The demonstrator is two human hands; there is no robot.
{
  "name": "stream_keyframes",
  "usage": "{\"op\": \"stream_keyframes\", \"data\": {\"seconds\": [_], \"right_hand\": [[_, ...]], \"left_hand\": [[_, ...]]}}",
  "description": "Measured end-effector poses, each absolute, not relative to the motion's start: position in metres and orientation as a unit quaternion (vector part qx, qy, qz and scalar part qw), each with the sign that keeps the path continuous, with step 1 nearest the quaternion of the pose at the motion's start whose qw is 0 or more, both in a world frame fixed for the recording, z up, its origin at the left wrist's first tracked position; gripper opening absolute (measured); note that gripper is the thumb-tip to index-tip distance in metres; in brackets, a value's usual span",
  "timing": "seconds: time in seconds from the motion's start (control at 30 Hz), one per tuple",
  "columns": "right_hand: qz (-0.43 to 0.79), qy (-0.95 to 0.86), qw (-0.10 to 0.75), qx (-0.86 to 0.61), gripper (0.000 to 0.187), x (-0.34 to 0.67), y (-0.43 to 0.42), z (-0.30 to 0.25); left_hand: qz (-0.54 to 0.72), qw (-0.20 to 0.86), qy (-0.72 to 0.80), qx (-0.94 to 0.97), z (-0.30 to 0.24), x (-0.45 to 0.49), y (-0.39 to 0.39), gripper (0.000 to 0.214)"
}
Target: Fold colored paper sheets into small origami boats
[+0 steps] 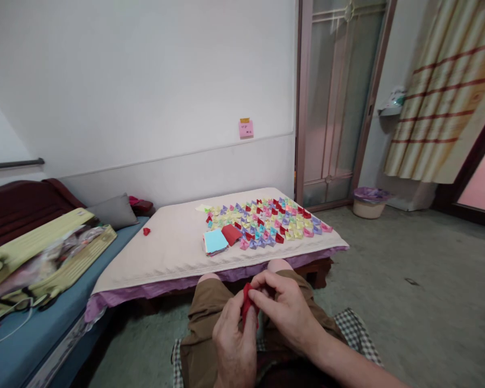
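Left hand [235, 340] and right hand [288, 306] both grip one small red paper [247, 304], fingertips pinching it, held over the lap, short of the desk [165, 245] edge. On the desk: paper stack [215, 241], light-blue sheet on top; red sheet [231, 234] touching its right side. Right of those, rows of multicolour folded pieces [262, 221] run to the right end. Single red piece [146, 231] sits well apart, far left. Yellow case [44, 225] on sofa [70, 293], left. Bin [367, 209] on floor, right.
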State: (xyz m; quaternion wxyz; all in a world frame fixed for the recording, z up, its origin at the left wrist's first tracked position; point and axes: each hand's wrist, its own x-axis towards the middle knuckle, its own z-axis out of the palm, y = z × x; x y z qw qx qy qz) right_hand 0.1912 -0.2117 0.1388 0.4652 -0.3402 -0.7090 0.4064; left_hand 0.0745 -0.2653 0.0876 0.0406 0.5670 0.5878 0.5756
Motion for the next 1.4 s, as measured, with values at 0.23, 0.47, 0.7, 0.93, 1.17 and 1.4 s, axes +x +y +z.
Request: {"op": "stream_keyframes", "data": {"seconds": [0.23,0.47,0.7,0.93,1.17,1.4], "right_hand": [[0.395,-0.748,0.442,-0.298,0.015,0.202,-0.205,0.146],[0.415,-0.745,0.439,-0.281,0.012,0.205,-0.197,0.146],[0.490,-0.676,0.458,-0.304,0.011,0.204,-0.188,0.138],[0.616,-0.615,0.415,-0.265,0.022,0.213,-0.182,0.134],[0.623,-0.596,0.430,-0.268,0.021,0.216,-0.185,0.133],[0.556,-0.613,0.484,-0.284,0.013,0.216,-0.191,0.130]], "left_hand": [[0.589,0.134,0.594,0.531,0.094,0.076,-0.265,0.023],[0.607,0.260,0.568,0.492,0.103,0.077,-0.262,0.024],[0.633,0.401,0.493,0.442,0.106,0.074,-0.257,0.034],[0.648,0.444,0.477,0.396,0.103,0.058,-0.251,0.042],[0.716,0.367,0.484,0.344,0.108,0.053,-0.252,0.048],[0.750,0.368,0.458,0.304,0.108,0.053,-0.250,0.052]]}}
